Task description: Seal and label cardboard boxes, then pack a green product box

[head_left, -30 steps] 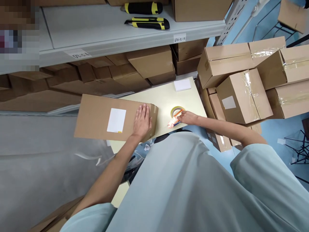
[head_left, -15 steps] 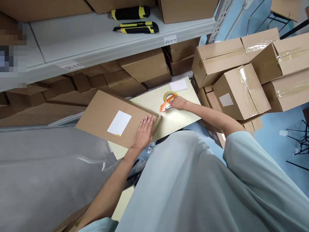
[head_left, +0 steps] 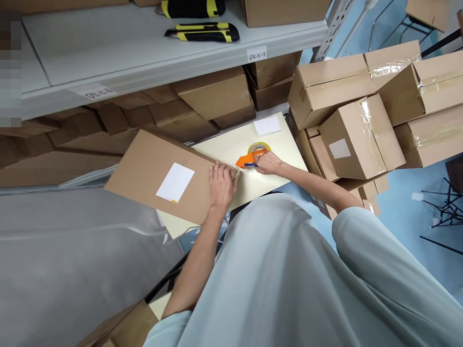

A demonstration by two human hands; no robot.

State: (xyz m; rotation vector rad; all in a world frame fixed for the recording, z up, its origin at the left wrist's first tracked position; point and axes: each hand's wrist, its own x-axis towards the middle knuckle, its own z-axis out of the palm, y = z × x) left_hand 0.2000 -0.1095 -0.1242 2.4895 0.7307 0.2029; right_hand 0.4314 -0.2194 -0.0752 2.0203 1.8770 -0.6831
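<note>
A flat cardboard box [head_left: 152, 173] with a white label [head_left: 175, 182] lies tilted on the pale yellow table [head_left: 275, 140]. My left hand [head_left: 221, 184] rests flat on the box's right end, fingers stretched out. My right hand [head_left: 267, 163] grips an orange tape dispenser [head_left: 249, 159] holding a roll of tape, just right of the box's end. The dispenser's front points toward the box edge.
A white pad [head_left: 267, 126] lies at the table's far end. Stacked taped cardboard boxes [head_left: 347, 120] crowd the right. A grey shelf [head_left: 144, 53] above carries two black-and-yellow utility knives [head_left: 202, 33]. More boxes fill the space under the shelf. Grey plastic sheeting [head_left: 72, 270] lies left.
My right hand took up the tape dispenser and brought it left toward the box end. The box turned to a tilted angle, with my left hand staying on its right end.
</note>
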